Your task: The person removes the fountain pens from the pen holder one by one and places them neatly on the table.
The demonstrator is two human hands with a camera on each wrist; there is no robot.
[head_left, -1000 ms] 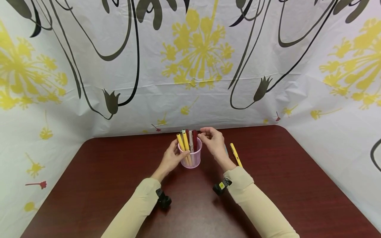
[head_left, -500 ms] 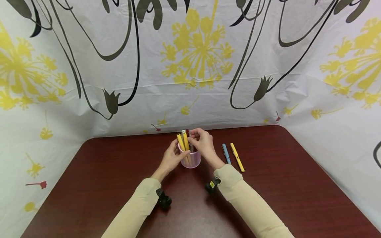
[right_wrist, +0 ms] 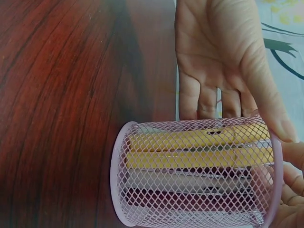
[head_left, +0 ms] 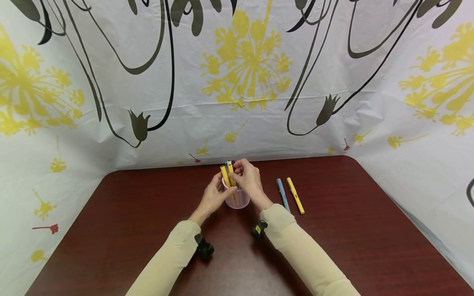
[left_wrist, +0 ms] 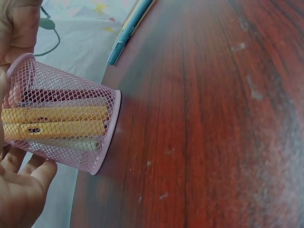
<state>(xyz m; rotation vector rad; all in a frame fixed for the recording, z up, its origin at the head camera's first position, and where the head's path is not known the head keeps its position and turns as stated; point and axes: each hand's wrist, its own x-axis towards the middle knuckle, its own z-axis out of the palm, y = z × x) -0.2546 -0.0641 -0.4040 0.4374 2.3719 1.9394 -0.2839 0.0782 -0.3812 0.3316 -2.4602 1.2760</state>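
Note:
A pink mesh pen cup (head_left: pixel 243 200) stands on the dark red-brown table. My left hand (head_left: pixel 211 198) grips it from the left, thumb across the front and fingers round the far side. Two yellow pens (head_left: pixel 225 176) lean inside; a silver pen (right_wrist: pixel 190 179) and dark red ones (right_wrist: pixel 185 199) show through the mesh in the right wrist view. Over the right side of the rim, my right hand (head_left: pixel 249 179) has its thumb and fingers bent around the pen tops. I cannot tell whether they pinch a pen, as the hand covers the spot.
To the right of the cup a blue pen (head_left: pixel 282 193) and a yellow pen (head_left: pixel 295 195) lie side by side on the table (head_left: pixel 355 230). A white patterned cloth (head_left: pixel 207 123) hangs behind the table's back edge.
My right hand has moved left from beside the cup to over the pen tops, uncovering the blue pen on the table. The left hand keeps its grip on the cup.

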